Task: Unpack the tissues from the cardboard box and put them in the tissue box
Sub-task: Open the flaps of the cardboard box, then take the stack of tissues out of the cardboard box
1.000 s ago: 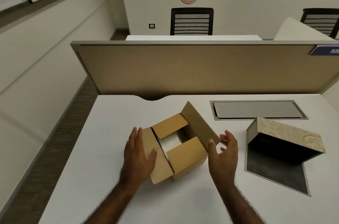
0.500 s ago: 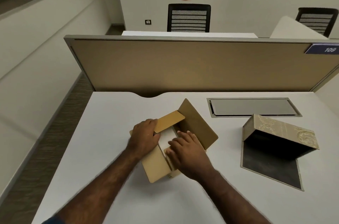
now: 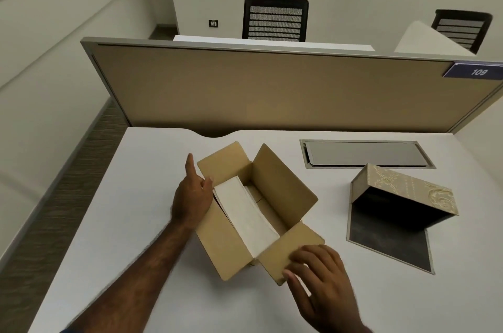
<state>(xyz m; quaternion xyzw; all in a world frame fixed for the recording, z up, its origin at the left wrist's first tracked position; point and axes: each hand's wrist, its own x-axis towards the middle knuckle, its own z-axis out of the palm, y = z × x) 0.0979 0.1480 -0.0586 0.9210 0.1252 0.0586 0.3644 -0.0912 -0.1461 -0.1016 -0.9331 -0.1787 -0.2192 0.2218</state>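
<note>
A brown cardboard box [image 3: 226, 240] lies open on the white desk, all its flaps spread out. Inside leans a white stack of tissues [image 3: 245, 212] against the left wall. My left hand [image 3: 192, 196] rests against the box's left side, thumb at the rim, fingers extended. My right hand [image 3: 321, 278] presses the near flap down with its fingertips. To the right sits the beige patterned tissue box [image 3: 408, 185], tipped open, dark inside, its dark base panel flat on the desk.
A grey cable hatch [image 3: 364, 154] is set into the desk [image 3: 136, 223] behind the tissue box. A tan partition [image 3: 272, 93] closes off the far edge. The desk's left edge drops to the floor.
Both hands were over the middle of the box on its flaps. Now the flaps are folded outward, the tissues are exposed, and the hands have moved apart to the left side and the near flap.
</note>
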